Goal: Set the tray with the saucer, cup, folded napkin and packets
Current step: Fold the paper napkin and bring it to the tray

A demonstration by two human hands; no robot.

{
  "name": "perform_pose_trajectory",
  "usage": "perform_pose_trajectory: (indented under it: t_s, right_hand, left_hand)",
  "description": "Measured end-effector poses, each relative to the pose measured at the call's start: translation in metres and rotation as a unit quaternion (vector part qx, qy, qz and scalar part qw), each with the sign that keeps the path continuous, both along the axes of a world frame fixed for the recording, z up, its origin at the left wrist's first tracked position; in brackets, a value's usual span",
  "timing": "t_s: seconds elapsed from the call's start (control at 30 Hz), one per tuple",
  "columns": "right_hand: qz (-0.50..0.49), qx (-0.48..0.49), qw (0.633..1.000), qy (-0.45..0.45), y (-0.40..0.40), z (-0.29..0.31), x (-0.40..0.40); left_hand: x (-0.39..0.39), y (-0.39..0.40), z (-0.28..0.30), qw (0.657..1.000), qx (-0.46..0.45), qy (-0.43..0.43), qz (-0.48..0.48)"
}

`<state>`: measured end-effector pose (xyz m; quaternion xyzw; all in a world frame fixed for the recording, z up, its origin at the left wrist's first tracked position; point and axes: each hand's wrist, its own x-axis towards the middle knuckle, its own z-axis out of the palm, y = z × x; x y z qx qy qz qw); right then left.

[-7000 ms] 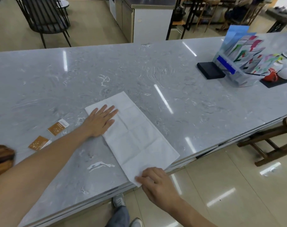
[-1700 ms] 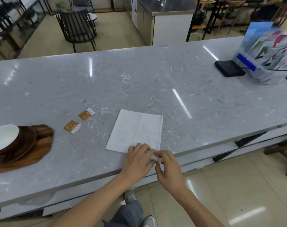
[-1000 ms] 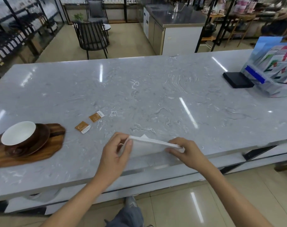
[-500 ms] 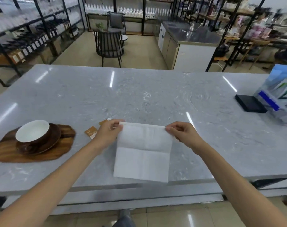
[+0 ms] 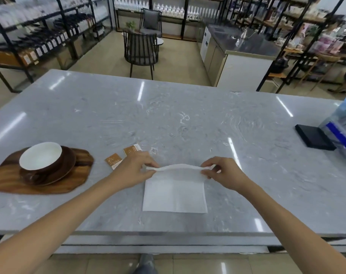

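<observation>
A white napkin (image 5: 174, 194) lies on the grey marble counter near its front edge, its far edge lifted off the surface. My left hand (image 5: 134, 170) pinches the far left corner and my right hand (image 5: 222, 172) pinches the far right corner. To the left, a wooden tray (image 5: 8, 182) carries a dark brown saucer (image 5: 68, 167) with a cup (image 5: 40, 159), white inside, on it. Two orange packets (image 5: 113, 160) (image 5: 131, 150) lie on the counter between the tray and my left hand.
A black flat box (image 5: 313, 137) and a clear holder with coloured cards (image 5: 342, 125) stand at the counter's right end. Beyond the counter are a black chair (image 5: 140, 48), a steel cabinet (image 5: 237, 56) and shelving racks.
The napkin was folded smaller and drawn in to the counter's front edge. Both hands picked it up, held it spread by two corners, and now hold its far edge raised while the rest lies flat.
</observation>
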<state>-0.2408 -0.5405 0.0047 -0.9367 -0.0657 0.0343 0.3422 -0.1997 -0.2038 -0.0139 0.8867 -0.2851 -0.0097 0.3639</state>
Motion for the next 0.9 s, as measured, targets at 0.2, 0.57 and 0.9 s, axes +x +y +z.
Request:
perform_pose_trajectory:
  t_s: [0.2,0.57,0.9]
  right_hand:
    - [0.03,-0.047,0.994,-0.099,0.0,-0.036,-0.055]
    - [0.003,-0.062,0.995,-0.079,0.008,-0.087,-0.112]
    - [-0.043,-0.136,0.98,-0.138,0.075,-0.084,-0.056]
  left_hand:
    - [-0.055,0.015,-0.023,0.999,0.041,-0.012,0.0]
    - [-0.095,0.017,-0.075,0.997,0.078,0.001,0.005]
    - [-0.063,-0.064,-0.072,0.981,0.181,-0.061,0.035]
